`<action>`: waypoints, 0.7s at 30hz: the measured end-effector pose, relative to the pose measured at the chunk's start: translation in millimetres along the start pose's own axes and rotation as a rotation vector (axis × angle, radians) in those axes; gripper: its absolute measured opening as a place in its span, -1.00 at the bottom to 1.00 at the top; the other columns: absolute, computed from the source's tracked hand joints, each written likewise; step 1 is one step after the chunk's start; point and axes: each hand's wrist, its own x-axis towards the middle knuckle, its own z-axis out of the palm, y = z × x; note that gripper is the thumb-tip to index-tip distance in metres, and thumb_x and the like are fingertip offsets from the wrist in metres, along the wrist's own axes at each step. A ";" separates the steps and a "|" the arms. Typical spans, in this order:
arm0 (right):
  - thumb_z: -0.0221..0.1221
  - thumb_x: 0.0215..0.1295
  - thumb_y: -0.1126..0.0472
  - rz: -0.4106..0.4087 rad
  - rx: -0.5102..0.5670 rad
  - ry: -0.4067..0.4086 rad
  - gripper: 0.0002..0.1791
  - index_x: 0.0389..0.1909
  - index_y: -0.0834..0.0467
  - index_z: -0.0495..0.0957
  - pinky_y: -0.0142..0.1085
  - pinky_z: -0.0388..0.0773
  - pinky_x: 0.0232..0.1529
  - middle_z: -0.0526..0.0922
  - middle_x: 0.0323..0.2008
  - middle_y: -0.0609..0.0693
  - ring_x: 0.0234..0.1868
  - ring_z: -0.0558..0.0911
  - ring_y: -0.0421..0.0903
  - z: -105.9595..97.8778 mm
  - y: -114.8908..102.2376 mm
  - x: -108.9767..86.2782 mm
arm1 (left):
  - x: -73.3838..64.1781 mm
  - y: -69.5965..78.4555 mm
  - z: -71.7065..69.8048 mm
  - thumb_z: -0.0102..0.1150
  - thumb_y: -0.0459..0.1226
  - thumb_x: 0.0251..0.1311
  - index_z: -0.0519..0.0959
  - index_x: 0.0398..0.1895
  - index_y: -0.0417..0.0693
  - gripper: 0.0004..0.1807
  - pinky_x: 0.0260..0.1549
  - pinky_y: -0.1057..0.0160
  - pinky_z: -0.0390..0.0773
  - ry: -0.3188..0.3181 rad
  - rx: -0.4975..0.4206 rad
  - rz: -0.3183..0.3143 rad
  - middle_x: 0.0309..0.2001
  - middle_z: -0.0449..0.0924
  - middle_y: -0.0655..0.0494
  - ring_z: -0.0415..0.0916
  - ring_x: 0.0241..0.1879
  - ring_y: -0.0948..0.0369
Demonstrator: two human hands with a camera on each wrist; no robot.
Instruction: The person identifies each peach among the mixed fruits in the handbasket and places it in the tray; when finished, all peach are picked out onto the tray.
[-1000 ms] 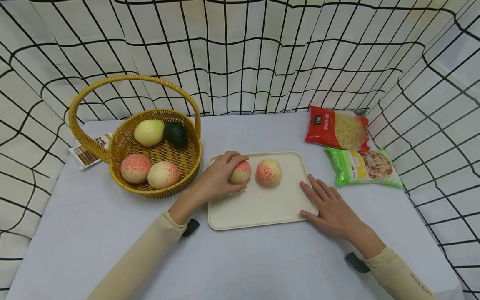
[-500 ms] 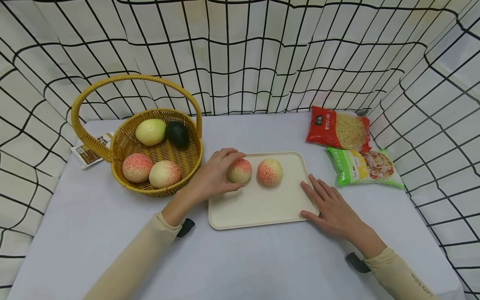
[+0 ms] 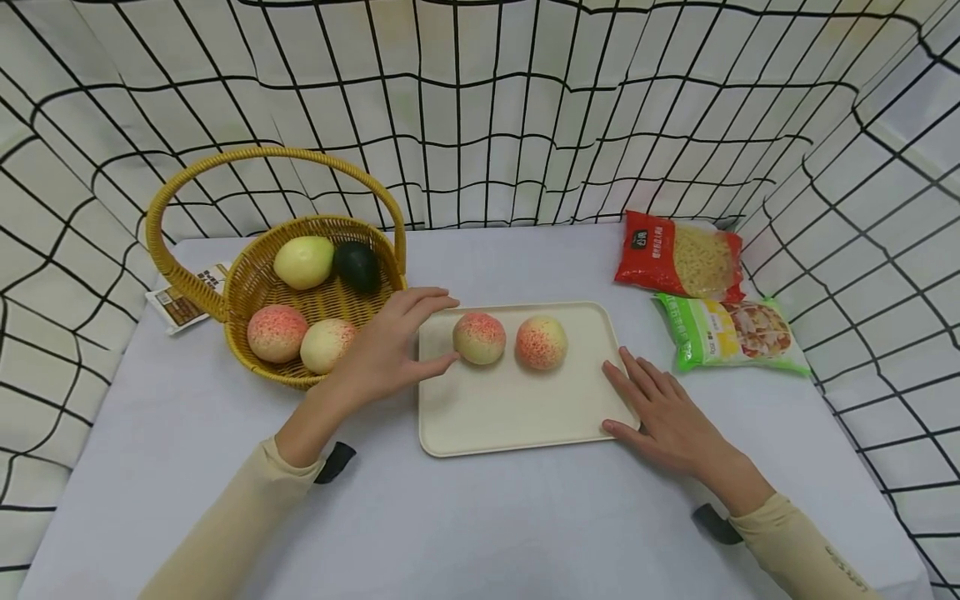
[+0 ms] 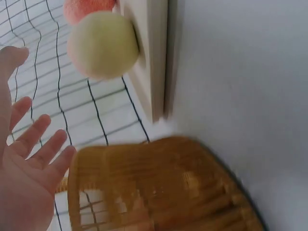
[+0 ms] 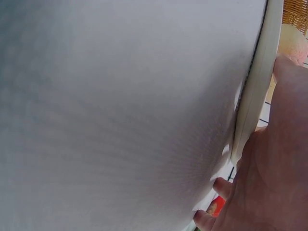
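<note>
Two peaches sit side by side on a cream rectangular tray point(image 3: 517, 417). The left peach point(image 3: 479, 338) is nearest to my left hand point(image 3: 382, 346), whose fingers and thumb are spread apart with nothing between them, over the gap between basket and tray. In the left wrist view that peach point(image 4: 103, 45) stands apart from the fingers. The right peach point(image 3: 541, 342) lies toward the tray's middle. My right hand point(image 3: 667, 417) rests at the tray's right edge, its fingers straight and the thumb on the rim. In the right wrist view the tray's side point(image 5: 257, 82) runs along the hand.
Left of the tray stands a yellow wicker basket point(image 3: 243, 333) with a tall handle, holding two peaches, a yellow-green fruit point(image 3: 303, 262) and a dark green avocado point(image 3: 357, 267). A packet point(image 3: 180, 310) lies behind it. Red point(image 3: 678, 257) and green point(image 3: 735, 332) food bags lie right; black netting surrounds the table.
My left hand has let go of the left peach, opened its fingers and drawn back leftward toward the basket. The peach stays on the tray; my right hand has not moved.
</note>
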 end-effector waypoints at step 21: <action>0.14 0.48 -0.32 0.001 -0.014 -0.009 -0.04 0.74 -0.08 0.00 0.42 0.11 0.57 -0.09 0.77 0.10 0.69 0.09 0.30 -0.4 -0.9 0.4 | -61.4 -58.4 -79.8 0.64 -0.27 0.03 0.50 0.40 -0.08 -0.19 0.32 -0.36 0.42 0.179 0.071 -0.158 0.38 0.52 -0.16 0.38 0.40 -0.17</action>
